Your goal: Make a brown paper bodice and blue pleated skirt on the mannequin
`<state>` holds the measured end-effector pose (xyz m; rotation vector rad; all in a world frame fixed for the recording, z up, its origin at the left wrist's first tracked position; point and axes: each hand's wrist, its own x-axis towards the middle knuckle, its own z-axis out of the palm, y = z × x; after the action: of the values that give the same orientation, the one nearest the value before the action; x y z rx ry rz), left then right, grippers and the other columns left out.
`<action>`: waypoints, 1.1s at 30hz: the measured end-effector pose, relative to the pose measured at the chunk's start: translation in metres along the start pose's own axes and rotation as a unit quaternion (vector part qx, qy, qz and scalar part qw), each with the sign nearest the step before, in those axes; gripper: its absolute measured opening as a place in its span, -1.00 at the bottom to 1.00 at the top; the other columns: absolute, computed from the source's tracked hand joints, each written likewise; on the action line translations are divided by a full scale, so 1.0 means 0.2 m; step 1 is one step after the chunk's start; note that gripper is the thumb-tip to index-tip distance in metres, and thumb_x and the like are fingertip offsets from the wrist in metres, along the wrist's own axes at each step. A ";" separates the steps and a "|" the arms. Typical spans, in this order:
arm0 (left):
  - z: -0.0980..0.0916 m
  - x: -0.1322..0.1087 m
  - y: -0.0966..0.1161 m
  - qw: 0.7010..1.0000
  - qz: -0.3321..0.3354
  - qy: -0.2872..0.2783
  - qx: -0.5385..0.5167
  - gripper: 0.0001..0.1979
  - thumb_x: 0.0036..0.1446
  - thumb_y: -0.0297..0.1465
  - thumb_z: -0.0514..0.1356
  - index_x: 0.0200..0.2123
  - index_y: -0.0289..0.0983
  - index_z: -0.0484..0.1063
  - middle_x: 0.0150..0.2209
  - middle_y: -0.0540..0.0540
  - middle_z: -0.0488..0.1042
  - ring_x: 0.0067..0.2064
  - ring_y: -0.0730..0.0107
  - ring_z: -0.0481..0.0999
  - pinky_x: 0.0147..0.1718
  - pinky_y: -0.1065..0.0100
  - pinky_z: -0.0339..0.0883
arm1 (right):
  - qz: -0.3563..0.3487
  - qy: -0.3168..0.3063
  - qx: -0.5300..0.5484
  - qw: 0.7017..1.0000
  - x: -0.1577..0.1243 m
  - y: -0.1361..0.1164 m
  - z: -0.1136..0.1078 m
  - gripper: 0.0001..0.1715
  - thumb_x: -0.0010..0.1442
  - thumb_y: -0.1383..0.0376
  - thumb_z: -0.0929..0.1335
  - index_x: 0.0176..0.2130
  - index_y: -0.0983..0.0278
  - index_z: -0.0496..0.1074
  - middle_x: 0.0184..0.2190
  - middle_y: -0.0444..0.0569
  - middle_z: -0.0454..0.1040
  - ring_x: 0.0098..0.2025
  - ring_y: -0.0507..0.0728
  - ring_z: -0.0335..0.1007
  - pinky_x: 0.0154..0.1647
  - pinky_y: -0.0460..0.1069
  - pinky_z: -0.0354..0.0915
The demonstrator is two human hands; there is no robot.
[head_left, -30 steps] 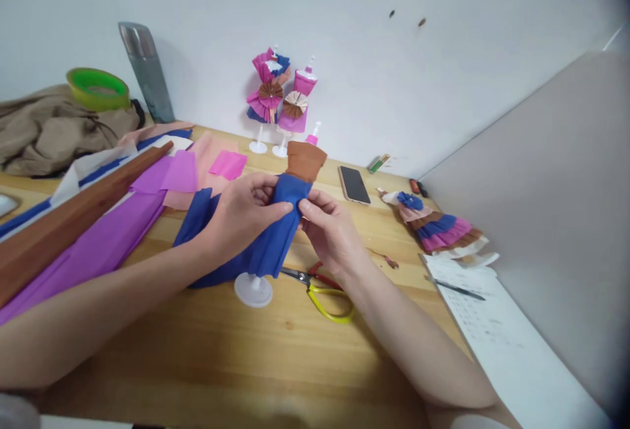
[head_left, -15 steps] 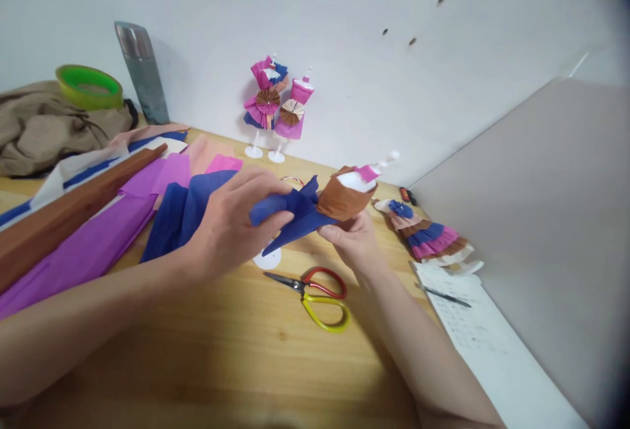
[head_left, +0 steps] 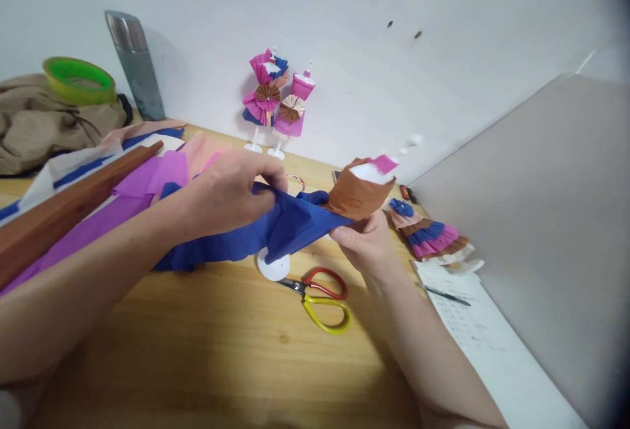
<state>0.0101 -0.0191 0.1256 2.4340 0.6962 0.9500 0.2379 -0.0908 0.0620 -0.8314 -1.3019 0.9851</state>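
Observation:
A small doll mannequin (head_left: 361,189) with a brown paper bodice is tilted to the right above the wooden table (head_left: 236,357), its round white base (head_left: 273,265) low beside the scissors. My right hand (head_left: 361,240) grips it from below at the waist. Blue crepe paper (head_left: 275,229) runs from the waist leftward. My left hand (head_left: 231,186) is closed over that blue paper, pinching it near the waist.
Red-and-yellow scissors (head_left: 319,294) lie just in front of the base. Rolls of brown (head_left: 63,209) and purple paper (head_left: 142,183) lie left. Two dressed mannequins (head_left: 278,98) stand by the wall, another dress (head_left: 430,232) lies right, beside a sheet with pen (head_left: 445,292). A flask (head_left: 132,65) and green tape (head_left: 79,78) stand far left.
The mannequin went from upright on the table to lifted and tilted right. My left hand has pulled the blue paper out leftward along the waist.

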 end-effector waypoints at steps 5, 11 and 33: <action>-0.04 0.03 -0.01 0.999 -0.035 -0.037 0.009 -0.77 -0.12 -0.55 0.04 -0.44 -0.26 0.48 -0.48 0.00 0.51 -0.42 0.40 0.42 -0.41 0.36 0.22 | -0.001 -0.016 0.018 1.000 0.00 -0.02 0.03 -0.66 -0.04 0.21 0.59 -0.19 0.11 0.61 -0.23 -0.09 0.66 -0.17 0.20 0.61 -0.07 0.11 0.51; -0.03 0.01 0.02 0.996 -0.056 -0.050 -0.055 -0.82 -0.08 -0.52 0.02 -0.53 -0.23 0.40 -0.55 0.02 0.39 -0.46 0.40 0.34 -0.45 0.35 0.18 | 0.011 0.013 0.017 1.000 0.00 -0.03 0.03 -0.63 -0.06 0.19 0.59 -0.19 0.14 0.60 -0.20 -0.05 0.66 -0.11 0.26 0.59 -0.03 0.16 0.49; 0.08 -0.04 0.01 1.000 -0.003 0.022 0.013 -0.86 -0.09 -0.54 0.03 -0.47 -0.27 0.37 -0.52 0.04 0.40 -0.46 0.46 0.35 -0.46 0.41 0.19 | 0.019 0.070 -0.066 0.995 -0.03 -0.04 0.15 -0.66 0.00 0.11 0.56 -0.22 0.15 0.55 -0.20 -0.11 0.63 -0.13 0.18 0.55 -0.03 0.13 0.47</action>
<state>0.0171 -0.0284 0.1132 2.4386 0.7341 1.0011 0.2096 -0.1002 0.0703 -1.0120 -1.2444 0.8613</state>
